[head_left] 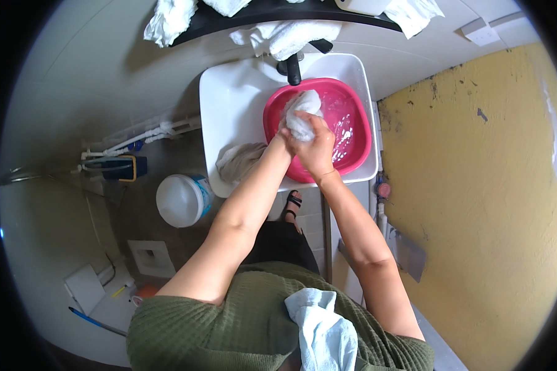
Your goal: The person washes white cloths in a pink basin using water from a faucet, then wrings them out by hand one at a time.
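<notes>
Over a pink basin (360,133) of water, both my hands grip a wet, bunched white cloth (303,106). My right hand (319,146) is wrapped round its lower part, fingers curled in. My left hand (287,137) presses in from the left side, its fingers largely hidden behind the cloth and the other hand. The basin sits in the right part of a white sink (229,83), under a black faucet (293,71). Another greyish-white cloth (238,162) lies crumpled in the sink's near left corner, beside my left forearm.
A dark shelf (229,28) with white cloths spans the wall above the sink. One white towel (291,38) hangs behind the faucet. On the floor at left stands a white bucket (178,201). A yellow wall (476,167) borders the right side. A pale blue cloth (322,328) rests against my chest.
</notes>
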Demonstrator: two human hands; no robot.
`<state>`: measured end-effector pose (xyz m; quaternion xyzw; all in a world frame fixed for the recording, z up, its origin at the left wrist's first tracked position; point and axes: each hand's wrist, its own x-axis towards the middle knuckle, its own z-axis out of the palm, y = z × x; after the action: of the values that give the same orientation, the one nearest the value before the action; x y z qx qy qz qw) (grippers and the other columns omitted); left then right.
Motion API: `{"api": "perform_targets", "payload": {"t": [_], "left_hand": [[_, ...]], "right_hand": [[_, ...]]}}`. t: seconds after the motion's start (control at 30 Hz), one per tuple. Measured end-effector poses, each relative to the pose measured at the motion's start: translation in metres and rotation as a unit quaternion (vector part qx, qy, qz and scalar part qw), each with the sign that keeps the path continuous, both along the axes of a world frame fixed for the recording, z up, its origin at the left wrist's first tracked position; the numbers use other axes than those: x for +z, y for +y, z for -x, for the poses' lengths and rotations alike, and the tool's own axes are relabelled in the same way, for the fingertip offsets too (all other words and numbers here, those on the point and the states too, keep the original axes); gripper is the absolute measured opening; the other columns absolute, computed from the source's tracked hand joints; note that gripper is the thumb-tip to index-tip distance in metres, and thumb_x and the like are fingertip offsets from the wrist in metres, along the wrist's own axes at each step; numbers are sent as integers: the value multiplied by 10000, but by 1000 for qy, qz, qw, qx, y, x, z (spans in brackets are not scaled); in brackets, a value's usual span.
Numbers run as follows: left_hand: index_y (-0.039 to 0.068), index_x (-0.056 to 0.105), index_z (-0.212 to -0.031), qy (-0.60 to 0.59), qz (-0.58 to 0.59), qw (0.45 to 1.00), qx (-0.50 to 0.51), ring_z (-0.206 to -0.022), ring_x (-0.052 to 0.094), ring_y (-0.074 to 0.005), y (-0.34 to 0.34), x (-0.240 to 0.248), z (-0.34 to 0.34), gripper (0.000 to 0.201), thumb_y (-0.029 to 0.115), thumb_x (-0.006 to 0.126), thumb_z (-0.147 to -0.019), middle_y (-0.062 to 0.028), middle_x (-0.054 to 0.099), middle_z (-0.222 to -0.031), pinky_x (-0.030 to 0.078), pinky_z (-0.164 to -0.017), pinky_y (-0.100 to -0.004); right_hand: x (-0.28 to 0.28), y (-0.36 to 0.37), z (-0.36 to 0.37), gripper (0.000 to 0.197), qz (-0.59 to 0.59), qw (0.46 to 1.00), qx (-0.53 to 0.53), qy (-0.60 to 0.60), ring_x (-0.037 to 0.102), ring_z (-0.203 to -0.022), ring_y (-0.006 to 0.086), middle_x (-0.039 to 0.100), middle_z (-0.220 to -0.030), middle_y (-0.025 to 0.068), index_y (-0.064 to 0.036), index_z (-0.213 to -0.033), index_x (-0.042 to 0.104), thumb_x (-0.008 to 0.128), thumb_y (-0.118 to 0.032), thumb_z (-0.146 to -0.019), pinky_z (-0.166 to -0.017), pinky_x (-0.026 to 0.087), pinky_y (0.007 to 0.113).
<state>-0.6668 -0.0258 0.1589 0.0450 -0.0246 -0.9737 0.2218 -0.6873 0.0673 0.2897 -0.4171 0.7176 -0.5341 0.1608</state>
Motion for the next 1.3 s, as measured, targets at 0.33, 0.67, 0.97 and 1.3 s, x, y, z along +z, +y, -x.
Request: {"api": "perform_targets", "payload": {"t": [0.33, 0.67, 0.97, 1.3], "left_hand": [[5, 654, -1024, -428, 205, 877, 74, -799, 673, -198, 22, 111, 2, 305, 227, 666, -814, -82, 677, -922, 565, -727, -336], [144, 95, -1546, -639, 639, 421, -73, -1195, 535, -418, 10, 58, -33, 883, 289, 650, -874, -242, 312, -1492, 500, -950, -462], [136, 185, -1519, -629, 637, 407, -181, -1267, 486, -390, 0, 23, -6, 938, 352, 735, -791, -229, 335, -1487, 493, -947, -467], [133, 599, -992, -199, 2, 974, -111, -827, 646, -208, -16, 36, 13, 624, 732, 487, -862, -34, 645, -901, 557, -734, -348]], "right_hand": [[-50, -13, 106, 481, -354, 931, -92, 3, 658, -912, 450, 665, -904, 310, 49, -962, 698, 641, -413, -840, -805, 511, 484], [-61, 13, 68, 879, -347, 894, 37, 282, 174, -1417, 489, 93, -1593, 201, -268, -1515, 275, 753, -328, -780, -1004, 382, 652], [-153, -15, 129, 633, -297, 949, 34, 105, 530, -1210, 362, 520, -1353, 168, -158, -1319, 569, 695, -44, -710, -950, 498, 458], [1, 4, 30, 630, -30, 998, 53, -28, 631, -1040, 235, 667, -1097, 126, -77, -1309, 595, 805, -15, -718, -918, 492, 346]]}}
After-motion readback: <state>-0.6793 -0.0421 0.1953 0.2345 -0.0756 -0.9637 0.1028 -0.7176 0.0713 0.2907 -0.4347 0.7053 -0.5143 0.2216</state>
